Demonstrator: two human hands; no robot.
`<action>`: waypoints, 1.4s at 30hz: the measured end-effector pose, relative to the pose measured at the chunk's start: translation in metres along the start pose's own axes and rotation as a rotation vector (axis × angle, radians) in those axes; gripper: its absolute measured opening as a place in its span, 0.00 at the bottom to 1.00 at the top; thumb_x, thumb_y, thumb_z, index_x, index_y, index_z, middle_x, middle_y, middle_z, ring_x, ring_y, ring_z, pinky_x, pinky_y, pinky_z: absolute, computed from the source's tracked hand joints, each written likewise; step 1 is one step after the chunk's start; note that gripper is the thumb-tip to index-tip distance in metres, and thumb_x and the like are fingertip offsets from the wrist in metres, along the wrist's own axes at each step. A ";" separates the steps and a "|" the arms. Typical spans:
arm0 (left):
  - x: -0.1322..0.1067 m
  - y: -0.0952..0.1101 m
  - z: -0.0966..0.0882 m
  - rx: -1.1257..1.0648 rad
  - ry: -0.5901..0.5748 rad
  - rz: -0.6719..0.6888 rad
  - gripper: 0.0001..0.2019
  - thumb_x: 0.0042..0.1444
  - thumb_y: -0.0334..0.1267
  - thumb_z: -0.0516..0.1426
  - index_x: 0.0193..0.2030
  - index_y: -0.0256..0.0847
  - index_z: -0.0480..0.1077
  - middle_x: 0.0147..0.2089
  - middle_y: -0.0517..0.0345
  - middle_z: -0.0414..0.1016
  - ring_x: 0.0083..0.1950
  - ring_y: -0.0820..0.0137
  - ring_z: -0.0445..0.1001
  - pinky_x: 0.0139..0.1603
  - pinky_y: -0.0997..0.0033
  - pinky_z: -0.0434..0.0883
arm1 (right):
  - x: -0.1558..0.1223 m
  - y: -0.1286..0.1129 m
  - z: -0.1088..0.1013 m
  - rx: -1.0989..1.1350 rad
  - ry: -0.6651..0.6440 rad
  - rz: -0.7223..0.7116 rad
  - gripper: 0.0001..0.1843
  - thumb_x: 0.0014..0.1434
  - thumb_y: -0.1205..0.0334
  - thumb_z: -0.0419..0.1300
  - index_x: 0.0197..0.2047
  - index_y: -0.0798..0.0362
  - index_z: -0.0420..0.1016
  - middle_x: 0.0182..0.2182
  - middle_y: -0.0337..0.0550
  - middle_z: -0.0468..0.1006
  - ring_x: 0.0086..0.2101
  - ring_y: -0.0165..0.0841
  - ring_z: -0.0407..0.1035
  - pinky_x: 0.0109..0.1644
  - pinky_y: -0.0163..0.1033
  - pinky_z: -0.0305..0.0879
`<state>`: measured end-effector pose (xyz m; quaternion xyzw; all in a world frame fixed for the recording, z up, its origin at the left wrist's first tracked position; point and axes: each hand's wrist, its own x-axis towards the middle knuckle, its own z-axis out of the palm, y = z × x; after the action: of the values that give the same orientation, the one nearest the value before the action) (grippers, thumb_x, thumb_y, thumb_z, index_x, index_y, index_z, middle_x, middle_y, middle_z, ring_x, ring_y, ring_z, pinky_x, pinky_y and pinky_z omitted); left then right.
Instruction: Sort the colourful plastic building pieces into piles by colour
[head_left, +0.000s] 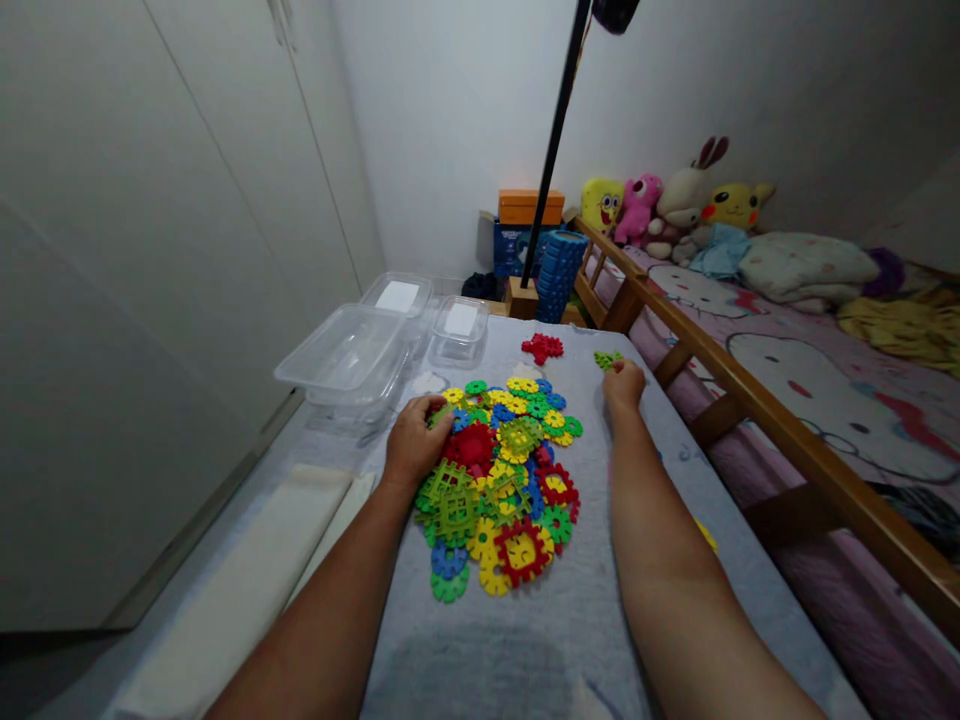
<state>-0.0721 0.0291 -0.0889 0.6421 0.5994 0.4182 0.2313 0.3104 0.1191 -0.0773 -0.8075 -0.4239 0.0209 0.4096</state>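
Observation:
A heap of plastic interlocking pieces [510,470] in red, yellow, blue and green lies in the middle of the cloth-covered table. My left hand [416,440] is at the heap's upper left edge, fingers curled and thumb close to them around a light green piece [439,414]. Out at the far right of the table, my right hand [624,385] pinches the near edge of another light green piece [606,358] that is at the table surface. A group of red pieces [541,347] lies apart behind the heap. The fingertips of both hands are partly hidden.
Clear plastic boxes [345,350] with lids stand at the back left. A folded cream cloth [247,570] lies along the left side. A wooden bed rail [690,330] borders the right side; a black pole [555,150] rises behind the table. A yellow piece [706,536] shows beside my right forearm.

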 end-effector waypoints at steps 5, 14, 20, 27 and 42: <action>0.000 0.000 0.000 0.003 0.006 -0.004 0.15 0.56 0.46 0.57 0.46 0.43 0.75 0.51 0.49 0.80 0.54 0.58 0.77 0.60 0.56 0.72 | -0.009 -0.029 -0.014 0.101 -0.272 -0.115 0.11 0.50 0.67 0.56 0.36 0.55 0.78 0.35 0.48 0.82 0.36 0.38 0.75 0.44 0.41 0.71; 0.000 0.002 0.000 0.003 0.002 -0.007 0.15 0.56 0.45 0.57 0.46 0.42 0.75 0.51 0.49 0.80 0.54 0.59 0.77 0.61 0.57 0.72 | -0.056 -0.108 -0.032 -0.010 -1.282 -0.446 0.05 0.49 0.62 0.66 0.31 0.54 0.79 0.24 0.36 0.76 0.24 0.27 0.67 0.29 0.32 0.60; 0.001 0.001 0.000 -0.005 0.005 -0.007 0.14 0.56 0.44 0.57 0.46 0.42 0.75 0.51 0.49 0.79 0.55 0.58 0.77 0.61 0.56 0.72 | -0.082 -0.133 -0.027 -0.173 -1.336 -0.650 0.05 0.51 0.63 0.66 0.33 0.54 0.82 0.26 0.36 0.78 0.27 0.28 0.67 0.30 0.32 0.59; 0.000 0.001 0.001 0.001 0.006 -0.015 0.15 0.56 0.45 0.57 0.46 0.42 0.75 0.51 0.49 0.79 0.54 0.58 0.77 0.61 0.56 0.72 | -0.093 -0.136 -0.021 -0.231 -1.344 -0.684 0.05 0.50 0.66 0.66 0.33 0.54 0.81 0.26 0.35 0.77 0.27 0.27 0.66 0.32 0.32 0.58; 0.001 0.000 0.002 0.002 0.003 -0.003 0.17 0.55 0.47 0.55 0.46 0.41 0.75 0.51 0.48 0.79 0.54 0.57 0.76 0.61 0.55 0.71 | -0.056 -0.095 -0.026 0.382 -1.108 -0.284 0.08 0.47 0.59 0.65 0.29 0.53 0.72 0.20 0.32 0.69 0.21 0.25 0.62 0.23 0.31 0.55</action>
<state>-0.0710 0.0305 -0.0894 0.6408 0.6013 0.4179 0.2305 0.2210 0.0918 -0.0131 -0.5238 -0.6668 0.4595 0.2644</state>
